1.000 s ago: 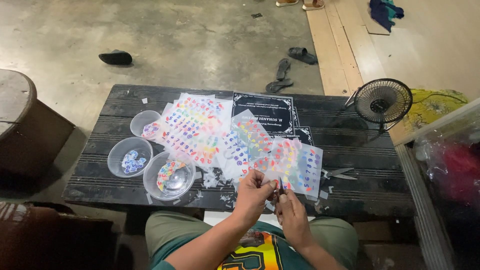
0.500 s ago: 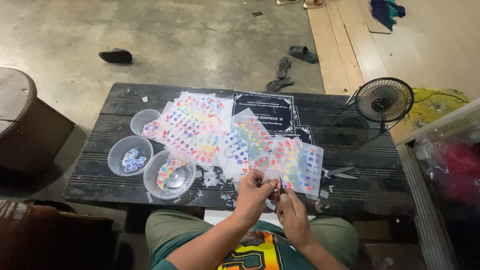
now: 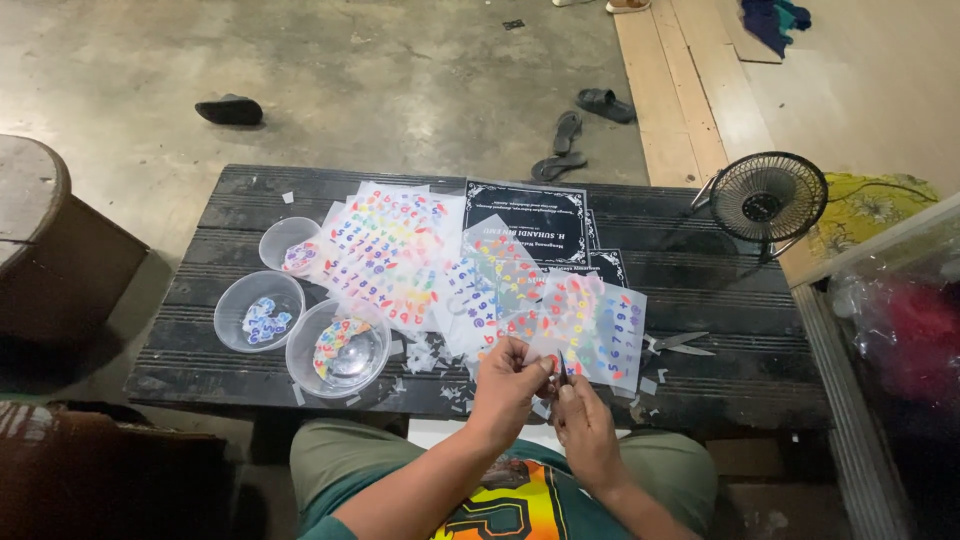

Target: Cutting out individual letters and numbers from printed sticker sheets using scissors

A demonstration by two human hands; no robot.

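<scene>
My left hand (image 3: pixel 508 375) and right hand (image 3: pixel 580 415) pinch a small sticker (image 3: pixel 553 366); sheets (image 3: pixel 400 260) lie at 11 o'clock; a light grip suits peeling.

Layout as I see it from the head view, taking the table (image 3: pixel 720 300) as landmark. Sticker sheets (image 3: pixel 420 260) lie across its middle; three bowls (image 3: pixel 337 348) sit at its left end, scissors (image 3: pixel 680 344) toward its right. A fan (image 3: pixel 767 198) stands at its far right corner. My hands (image 3: pixel 545 395) meet at its near edge.
</scene>
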